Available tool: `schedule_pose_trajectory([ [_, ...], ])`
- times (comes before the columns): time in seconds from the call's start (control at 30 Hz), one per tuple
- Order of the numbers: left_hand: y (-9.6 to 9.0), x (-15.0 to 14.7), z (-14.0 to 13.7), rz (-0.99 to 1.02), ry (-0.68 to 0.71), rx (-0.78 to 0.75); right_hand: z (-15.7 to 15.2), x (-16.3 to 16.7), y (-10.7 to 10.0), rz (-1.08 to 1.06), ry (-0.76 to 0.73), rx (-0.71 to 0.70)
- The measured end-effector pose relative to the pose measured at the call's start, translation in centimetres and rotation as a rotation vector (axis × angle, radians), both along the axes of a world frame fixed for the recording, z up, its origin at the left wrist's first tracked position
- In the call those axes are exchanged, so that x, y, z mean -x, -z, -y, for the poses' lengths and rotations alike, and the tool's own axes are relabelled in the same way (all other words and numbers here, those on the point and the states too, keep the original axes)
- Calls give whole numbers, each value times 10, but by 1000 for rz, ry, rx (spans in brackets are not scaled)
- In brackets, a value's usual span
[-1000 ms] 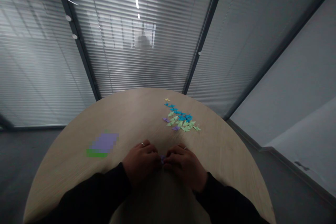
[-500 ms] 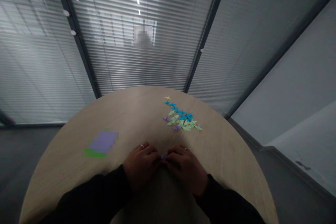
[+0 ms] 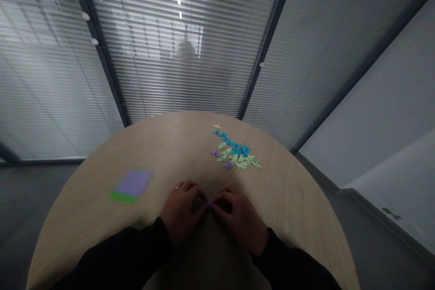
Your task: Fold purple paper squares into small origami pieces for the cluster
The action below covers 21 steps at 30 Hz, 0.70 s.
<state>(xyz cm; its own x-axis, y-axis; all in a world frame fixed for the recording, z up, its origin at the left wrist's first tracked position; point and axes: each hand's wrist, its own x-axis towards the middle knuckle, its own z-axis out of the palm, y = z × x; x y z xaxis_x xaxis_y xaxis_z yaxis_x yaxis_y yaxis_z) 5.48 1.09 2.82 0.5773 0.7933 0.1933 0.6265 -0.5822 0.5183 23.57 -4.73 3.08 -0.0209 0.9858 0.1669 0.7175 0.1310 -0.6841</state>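
Between my fingertips, low over the near part of the table, is a small piece of folded purple paper (image 3: 209,202). My left hand (image 3: 183,210) pinches its left side, thumb and fingers closed. From the other side my right hand (image 3: 238,217) pinches it too, fingers curled. Most of the paper is hidden by the fingers, so its exact shape cannot be made out. Beyond the hands lie several folded paper stars: purple ones (image 3: 229,164), pale green ones (image 3: 242,165), blue ones (image 3: 241,150) and a yellow one (image 3: 217,126).
A blurred stack of purple and green paper (image 3: 134,183) lies left of my left hand. The round wooden table (image 3: 163,140) ends before glass panels with blinds (image 3: 183,86). A white wall (image 3: 384,136) stands to the right.
My fingers have shifted their grip on the purple paper, and its visible part sits slightly further left and higher. My right-hand fingers have curled more. The stars and stack have not moved.
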Motion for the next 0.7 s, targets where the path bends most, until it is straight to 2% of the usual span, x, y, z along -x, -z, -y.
schedule_pose_trajectory([
  [0.17,5,0,-8,3,-66,-70,-5,-1,0,-32,39,14],
  [0.3,5,0,-13,-3,-26,-147,-6,-2,-3,-32,-31,1],
  [0.5,3,2,-11,10,62,-120,-6,-8,-4,-34,-63,-5],
  [0.7,2,5,-16,15,201,-171,-8,-20,-6,92,-268,-86],
])
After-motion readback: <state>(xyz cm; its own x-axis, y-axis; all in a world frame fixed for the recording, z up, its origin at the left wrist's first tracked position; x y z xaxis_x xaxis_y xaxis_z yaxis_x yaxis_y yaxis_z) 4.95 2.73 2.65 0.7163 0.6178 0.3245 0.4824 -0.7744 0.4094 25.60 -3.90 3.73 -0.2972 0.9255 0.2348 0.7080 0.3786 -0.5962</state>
